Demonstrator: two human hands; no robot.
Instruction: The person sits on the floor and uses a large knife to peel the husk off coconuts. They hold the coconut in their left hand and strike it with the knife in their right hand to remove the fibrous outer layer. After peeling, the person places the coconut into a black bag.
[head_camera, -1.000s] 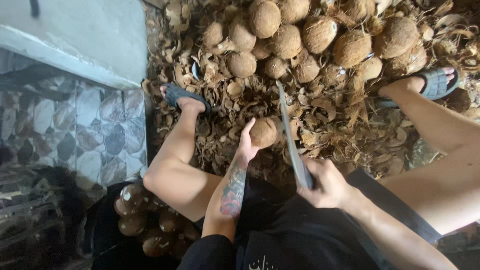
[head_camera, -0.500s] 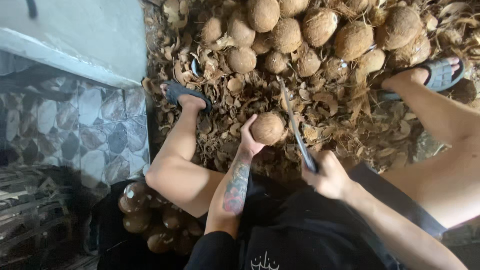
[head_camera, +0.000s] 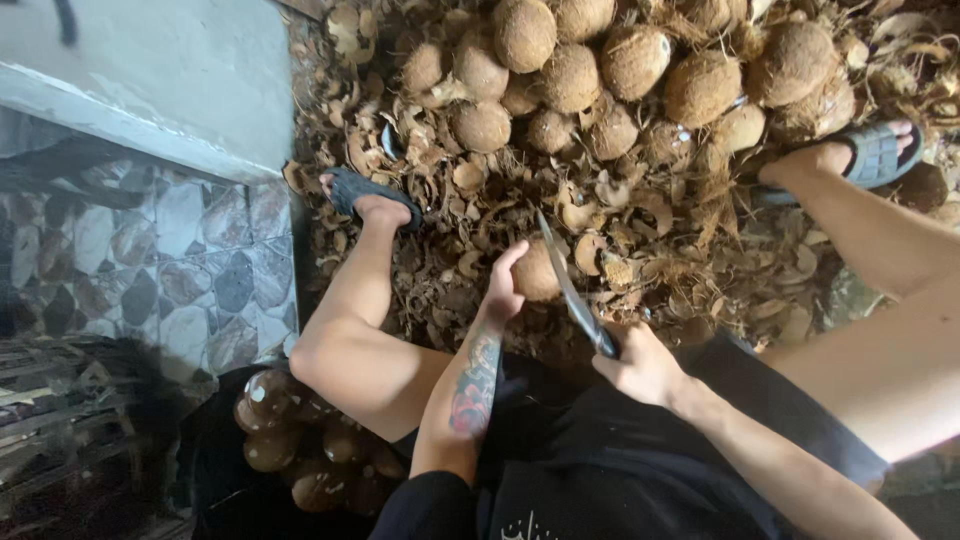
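Head view, looking down between the person's knees. Left hand (head_camera: 503, 285): fingers clamped around a small round brown husked coconut (head_camera: 537, 272), held low over the husk-strewn ground (head_camera: 690, 270). Tattooed forearm runs down to it.

Right hand (head_camera: 640, 365): fingers closed tight on the handle of a long, narrow, dark steel knife (head_camera: 570, 290). Blade slants up and left, its edge touching the right side of the held coconut.

Behind: heap of round, fibrous brown coconuts (head_camera: 600, 70) on the ground, well apart from the hands. Both feet in grey-blue slippers, left (head_camera: 365, 190) and right (head_camera: 875, 155), planted on the husk litter either side.

Lower left, beside the left thigh: dark container (head_camera: 215, 470) holding smooth dark-brown peeled coconuts (head_camera: 290, 440). Patterned tile floor (head_camera: 200, 260) at left.
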